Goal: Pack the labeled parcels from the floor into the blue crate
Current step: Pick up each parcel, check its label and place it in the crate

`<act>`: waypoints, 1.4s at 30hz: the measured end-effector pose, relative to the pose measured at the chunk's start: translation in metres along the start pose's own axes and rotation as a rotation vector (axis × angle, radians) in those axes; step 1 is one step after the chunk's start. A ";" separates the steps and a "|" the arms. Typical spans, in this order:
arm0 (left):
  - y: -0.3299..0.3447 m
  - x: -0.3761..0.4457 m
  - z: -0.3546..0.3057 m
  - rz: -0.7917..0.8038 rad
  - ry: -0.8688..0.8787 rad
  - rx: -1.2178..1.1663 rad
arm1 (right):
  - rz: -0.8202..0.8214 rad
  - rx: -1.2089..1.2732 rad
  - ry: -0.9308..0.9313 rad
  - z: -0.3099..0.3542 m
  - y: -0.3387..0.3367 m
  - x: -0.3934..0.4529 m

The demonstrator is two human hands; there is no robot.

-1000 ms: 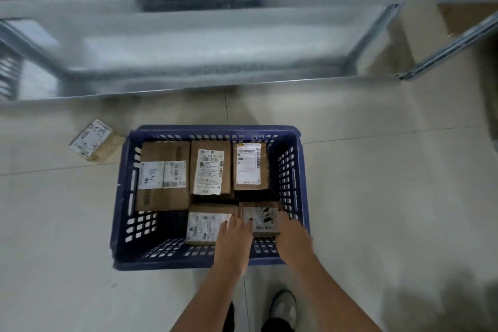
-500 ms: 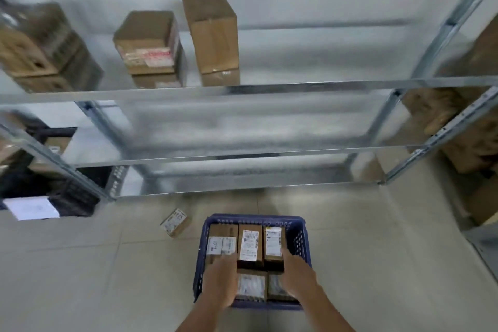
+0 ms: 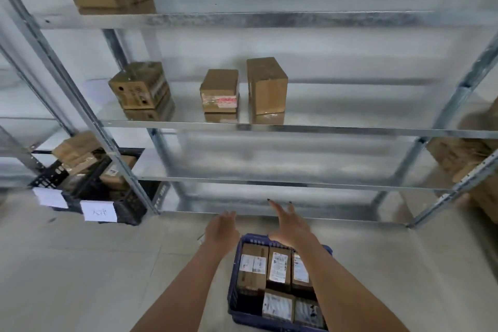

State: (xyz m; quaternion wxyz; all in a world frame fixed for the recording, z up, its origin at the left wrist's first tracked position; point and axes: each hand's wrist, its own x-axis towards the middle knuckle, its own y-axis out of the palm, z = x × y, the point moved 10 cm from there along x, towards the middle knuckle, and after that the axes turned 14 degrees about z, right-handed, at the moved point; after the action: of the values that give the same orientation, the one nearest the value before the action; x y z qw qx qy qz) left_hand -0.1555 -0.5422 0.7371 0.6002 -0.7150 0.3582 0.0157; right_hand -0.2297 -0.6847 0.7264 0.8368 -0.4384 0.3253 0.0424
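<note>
On the floor before the metal rack [image 3: 269, 127], the blue crate [image 3: 234, 288] held five labeled parcels [image 3: 279, 268], three in the far row and two nearer. Both hands reached forward above its far rim, empty: the left hand [image 3: 222, 229] loosely curled, the right hand [image 3: 289, 224] with fingers spread open.
</note>
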 end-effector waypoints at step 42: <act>0.344 0.475 0.453 0.380 -0.065 -0.275 | 0.197 0.251 0.241 0.039 0.382 0.617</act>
State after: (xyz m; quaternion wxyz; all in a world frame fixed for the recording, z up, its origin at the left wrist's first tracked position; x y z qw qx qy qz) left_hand 0.1995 -0.3907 0.1043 0.4946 -0.7087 0.4616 0.2000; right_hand 0.1382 -0.5534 0.1138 0.8317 -0.2988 0.4671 0.0304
